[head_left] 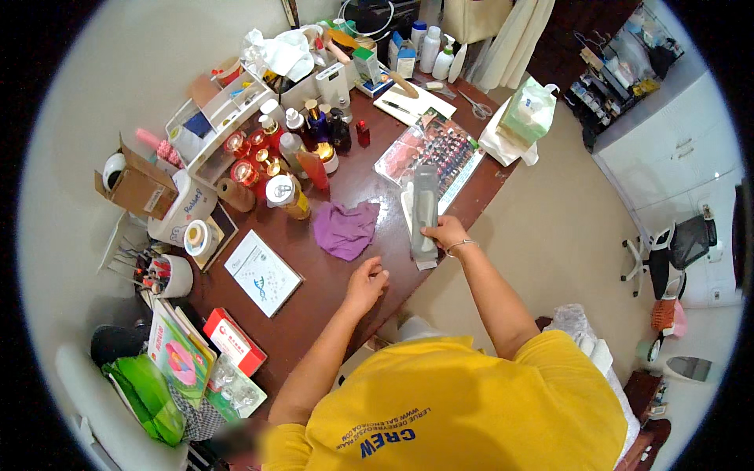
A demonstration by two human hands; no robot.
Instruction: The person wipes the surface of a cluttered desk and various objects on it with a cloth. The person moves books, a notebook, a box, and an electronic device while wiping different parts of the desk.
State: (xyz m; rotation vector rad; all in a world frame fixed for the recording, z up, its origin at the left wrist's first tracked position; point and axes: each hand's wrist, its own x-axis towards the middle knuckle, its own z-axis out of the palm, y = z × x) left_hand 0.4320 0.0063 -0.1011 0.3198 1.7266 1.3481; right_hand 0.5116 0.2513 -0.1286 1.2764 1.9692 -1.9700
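Observation:
Near the desk's front edge, my right hand [449, 233] grips the lower end of a long, narrow grey case [425, 206], thumb on top. Its exact kind is unclear. Behind the case lie a white strip-like item [407, 210] and a large group photo [440, 153]. My left hand [367, 284] is over the desk edge with nothing in it, its fingers loosely bent and apart. The crumpled purple cloth [345, 229] is nearest to it, just beyond the fingertips. A white booklet [263, 272] with a blue design lies farther left.
Bottles and jars crowd the back of the brown desk [330, 306]. Scissors [475, 105], a white notepad [416, 104] and a green tissue pack [528, 111] are at the far right. A red-and-white box [234, 343] and books [179, 345] stand at left.

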